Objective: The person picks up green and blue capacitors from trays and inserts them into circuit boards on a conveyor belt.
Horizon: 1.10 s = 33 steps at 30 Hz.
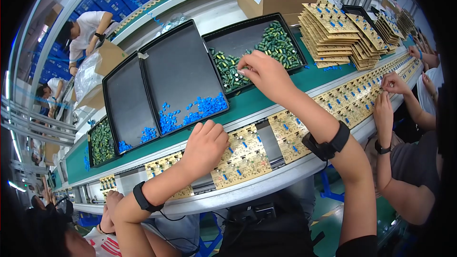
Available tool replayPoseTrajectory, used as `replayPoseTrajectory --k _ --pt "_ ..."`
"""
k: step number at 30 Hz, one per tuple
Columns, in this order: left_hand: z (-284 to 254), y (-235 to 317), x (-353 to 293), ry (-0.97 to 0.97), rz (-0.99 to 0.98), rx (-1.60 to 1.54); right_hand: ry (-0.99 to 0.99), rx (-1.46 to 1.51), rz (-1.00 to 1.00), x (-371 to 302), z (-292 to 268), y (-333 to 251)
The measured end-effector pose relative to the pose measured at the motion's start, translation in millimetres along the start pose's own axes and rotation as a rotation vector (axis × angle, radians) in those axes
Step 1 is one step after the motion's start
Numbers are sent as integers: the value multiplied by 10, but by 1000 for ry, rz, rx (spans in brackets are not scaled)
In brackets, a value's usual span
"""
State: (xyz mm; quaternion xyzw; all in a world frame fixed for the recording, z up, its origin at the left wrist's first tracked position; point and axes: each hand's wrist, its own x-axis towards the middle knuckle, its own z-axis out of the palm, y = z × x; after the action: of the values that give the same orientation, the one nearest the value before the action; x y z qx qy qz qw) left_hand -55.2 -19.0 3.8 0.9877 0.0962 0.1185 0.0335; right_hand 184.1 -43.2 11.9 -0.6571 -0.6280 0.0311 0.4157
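My right hand reaches over the near edge of a black tray that holds many green cylindrical capacitors. Its thumb and fingers are closed in a pinch low over the capacitors; whatever lies between the tips is too small to make out. My left hand, fingers curled, hovers above the row of tan circuit boards, just in front of a tray of small blue components. The back of that hand hides what its fingers hold, if anything. Blue and round parts stand on the boards.
Another black tray with blue components lies left, beside a bin of green capacitors. Stacked populated boards and an open cardboard box stand at the back right. A co-worker's hands work over boards at right; other people sit left.
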Motion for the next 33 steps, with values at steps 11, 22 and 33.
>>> replayPoseTrajectory --k 11,22,33 --pt "-109 -329 571 242 -40 -23 -425 574 577 -1138 -474 -416" --pt "319 -435 1345 123 -114 208 -387 670 716 -1437 -374 -406" --pt "301 -454 1211 316 -184 3 -381 231 368 -1407 -299 -596"
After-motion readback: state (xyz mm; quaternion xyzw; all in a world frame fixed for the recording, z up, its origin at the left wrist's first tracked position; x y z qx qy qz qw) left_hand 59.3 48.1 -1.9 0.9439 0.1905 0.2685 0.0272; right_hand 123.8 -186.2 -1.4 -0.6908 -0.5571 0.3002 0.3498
